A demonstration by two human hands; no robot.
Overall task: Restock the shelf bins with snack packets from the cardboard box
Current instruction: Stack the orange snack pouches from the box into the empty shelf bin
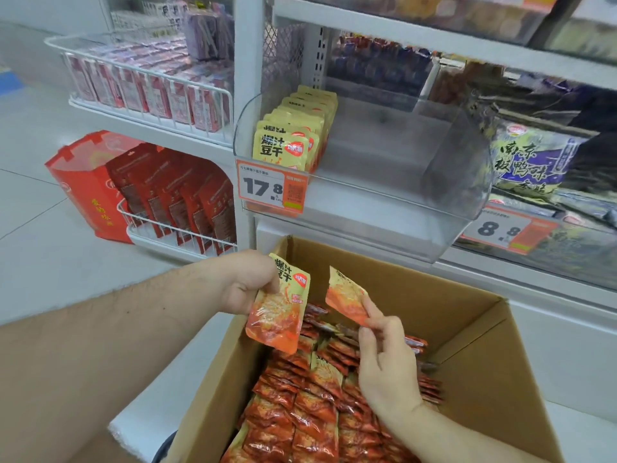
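The left hand point(247, 282) holds a yellow and orange snack packet point(278, 309) tight in its grip, above the near left edge of the cardboard box point(474, 345). The right hand point(387, 365) pinches a second packet point(345, 297) by its corner, just right of the first. More packets point(310, 412) fill the box. Farther back, a clear shelf bin point(384, 182) has a row of the same packets point(293, 135) on its left side.

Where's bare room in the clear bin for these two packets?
Clear bin: bare from the standing packet row at its left end across to its right wall. Crowded only at that left end. Cardboard box is packed below.
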